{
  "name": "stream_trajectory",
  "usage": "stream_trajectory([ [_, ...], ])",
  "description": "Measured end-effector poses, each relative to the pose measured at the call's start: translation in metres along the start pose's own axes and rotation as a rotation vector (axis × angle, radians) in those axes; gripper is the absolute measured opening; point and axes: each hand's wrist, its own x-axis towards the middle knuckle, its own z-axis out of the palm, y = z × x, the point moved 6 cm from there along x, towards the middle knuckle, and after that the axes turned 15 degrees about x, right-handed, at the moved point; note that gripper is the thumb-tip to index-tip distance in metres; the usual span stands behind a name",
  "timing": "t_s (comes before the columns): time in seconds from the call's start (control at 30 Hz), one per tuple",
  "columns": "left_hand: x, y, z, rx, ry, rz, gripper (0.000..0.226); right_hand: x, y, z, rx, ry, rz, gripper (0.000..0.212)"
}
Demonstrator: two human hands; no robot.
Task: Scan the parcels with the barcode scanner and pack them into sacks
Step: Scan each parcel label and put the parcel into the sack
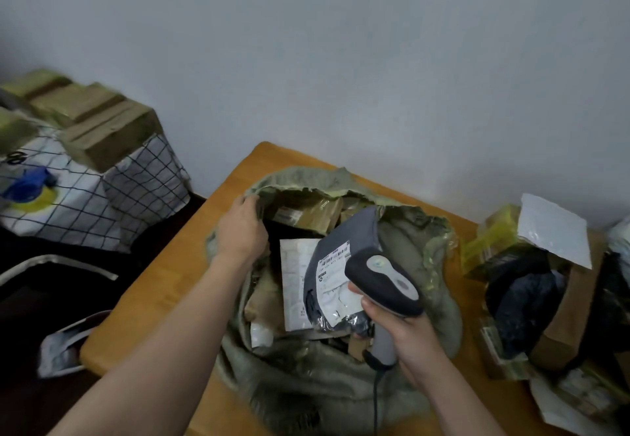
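Observation:
An olive-green sack (341, 391) lies open on the wooden table (160, 302), holding several parcels. My left hand (240, 227) grips the sack's far left rim and holds the mouth open. My right hand (409, 340) is closed around the handle of a grey barcode scanner (387, 285), and its fingertips also touch a grey plastic parcel with a white label (332, 272) that leans in the sack's mouth. A white flat parcel (293, 285) and brown taped boxes (306, 214) lie inside the sack.
A pile of parcels (531, 285) sits on the table's right side, with a white envelope (554, 229) on top. To the left, off the table, a white netted sack (85, 196) carries taped brown boxes (99, 125). A white bag (64, 347) lies lower left.

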Motion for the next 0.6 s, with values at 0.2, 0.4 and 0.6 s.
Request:
stream_trajectory([
  [0.2, 0.001, 0.003, -0.022, -0.09, -0.01, 0.033, 0.079, 0.009, -0.006, 0.015, 0.039, -0.092, -0.06, 0.063],
  [0.4, 0.007, 0.015, -0.034, -0.201, 0.013, 0.06, 0.084, 0.013, -0.017, 0.01, 0.039, -0.063, -0.076, 0.026],
  [0.6, 0.011, 0.044, -0.05, -0.296, -0.013, 0.201, 0.079, 0.046, -0.015, 0.014, 0.049, 0.139, 0.136, 0.025],
])
